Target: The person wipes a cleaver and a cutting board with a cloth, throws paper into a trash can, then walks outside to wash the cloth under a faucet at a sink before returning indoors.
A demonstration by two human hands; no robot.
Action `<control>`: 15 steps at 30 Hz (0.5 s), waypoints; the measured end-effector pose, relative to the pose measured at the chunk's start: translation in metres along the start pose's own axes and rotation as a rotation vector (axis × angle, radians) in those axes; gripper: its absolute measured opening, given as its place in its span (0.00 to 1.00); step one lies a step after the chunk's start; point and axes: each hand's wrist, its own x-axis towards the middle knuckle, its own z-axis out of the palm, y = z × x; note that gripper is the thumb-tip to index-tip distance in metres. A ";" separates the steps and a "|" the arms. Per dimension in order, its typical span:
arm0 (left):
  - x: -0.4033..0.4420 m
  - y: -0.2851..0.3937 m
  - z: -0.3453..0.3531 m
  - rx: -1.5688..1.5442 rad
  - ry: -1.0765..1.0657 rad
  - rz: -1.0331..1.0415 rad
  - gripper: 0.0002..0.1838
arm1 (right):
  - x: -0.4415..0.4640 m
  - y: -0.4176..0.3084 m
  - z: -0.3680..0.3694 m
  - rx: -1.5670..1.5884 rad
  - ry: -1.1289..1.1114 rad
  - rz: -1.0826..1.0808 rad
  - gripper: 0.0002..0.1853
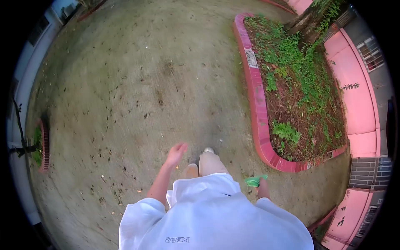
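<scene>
My left hand hangs in front of my body to the left, over the bare ground, with its fingers loosely stretched and nothing visible in them. On the other side, my right hand is closed on a crumpled green cloth-like piece whose exact kind I cannot make out. Part of the green piece sticks out to the left of the fingers. Below me, one light shoe is ahead of the other, and my beige trouser leg shows beneath the white shirt.
Sandy ground with scattered leaves spreads ahead. To the right, a red brick border encloses a planted bed with green weeds and a tree trunk. A pink wall stands beyond; a curved brick edge lies far left.
</scene>
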 end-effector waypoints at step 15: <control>0.240 0.058 -0.194 1.124 -0.225 -0.770 0.11 | 0.103 -0.368 0.564 0.103 -0.305 0.020 0.17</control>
